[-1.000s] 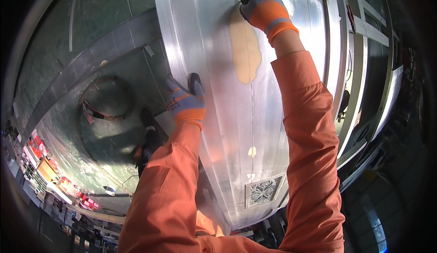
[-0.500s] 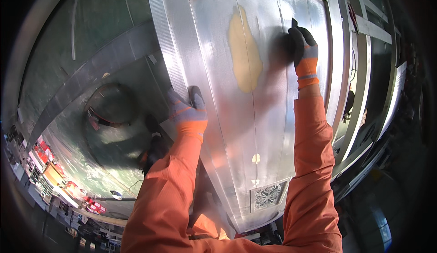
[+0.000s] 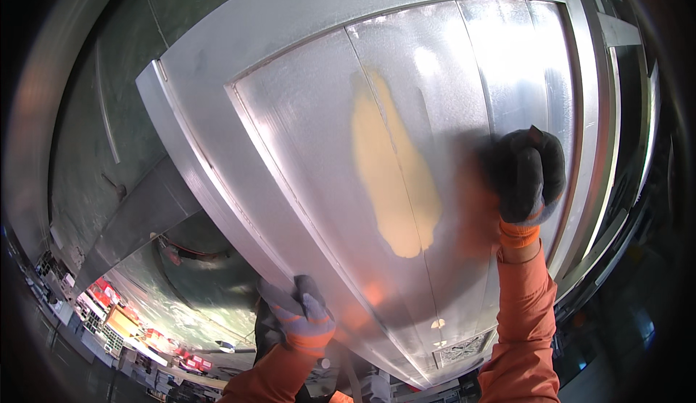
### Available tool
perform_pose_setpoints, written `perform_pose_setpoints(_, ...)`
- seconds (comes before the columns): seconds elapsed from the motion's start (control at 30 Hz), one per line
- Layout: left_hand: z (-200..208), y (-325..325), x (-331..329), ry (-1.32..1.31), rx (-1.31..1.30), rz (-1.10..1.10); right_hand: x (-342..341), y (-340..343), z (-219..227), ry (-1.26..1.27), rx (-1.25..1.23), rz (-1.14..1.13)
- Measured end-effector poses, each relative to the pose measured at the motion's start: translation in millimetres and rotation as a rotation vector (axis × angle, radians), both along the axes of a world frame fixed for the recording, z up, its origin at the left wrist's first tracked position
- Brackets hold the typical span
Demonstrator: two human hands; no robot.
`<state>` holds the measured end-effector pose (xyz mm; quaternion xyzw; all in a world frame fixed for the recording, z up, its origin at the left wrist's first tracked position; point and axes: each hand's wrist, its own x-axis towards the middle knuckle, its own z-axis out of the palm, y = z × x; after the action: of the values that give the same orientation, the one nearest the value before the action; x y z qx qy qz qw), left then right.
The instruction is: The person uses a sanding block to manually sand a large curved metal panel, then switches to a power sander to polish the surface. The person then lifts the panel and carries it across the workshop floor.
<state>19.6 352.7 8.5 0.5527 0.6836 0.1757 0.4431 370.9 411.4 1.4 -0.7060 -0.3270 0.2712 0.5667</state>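
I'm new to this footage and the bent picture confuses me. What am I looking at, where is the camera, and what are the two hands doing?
The camera is worn on a person's head and looks at their own hands; its fisheye lens bends straight edges, so the curves are partly an effect of the lens. Most of the picture is a large silver metal panel with a raised frame around it. On it sits a pale yellow patch, which looks like filler or primer. The person wears orange sleeves and grey gloves with orange cuffs. The right hand is closed and pressed against the panel just right of the patch; whether it holds anything inside the fist cannot be told. The left hand grips the panel's lower left edge. A cluttered workshop shows at the bottom left.
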Motion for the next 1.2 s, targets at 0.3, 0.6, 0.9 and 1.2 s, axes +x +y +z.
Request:
perform_pose_setpoints(0.3, -10, -1, -11, 0.473, 0.38, -0.46, 3, -2, -1, -0.077, -0.045, 0.034)
perform_pose_setpoints(0.6, -14, 13, 21, 0.251, 0.114, 0.0, 19, 65, -37, -0.005, 0.163, 0.161)
perform_pose_setpoints(0.9, -18, 29, 27, 0.533, 0.083, 0.053, -106, 72, -1, 1.342, 0.071, 0.219)
perform_pose_setpoints(1.2, -32, 17, 28, 0.598, 0.067, 0.077, -114, 121, -29, 1.307, 0.359, -0.126)
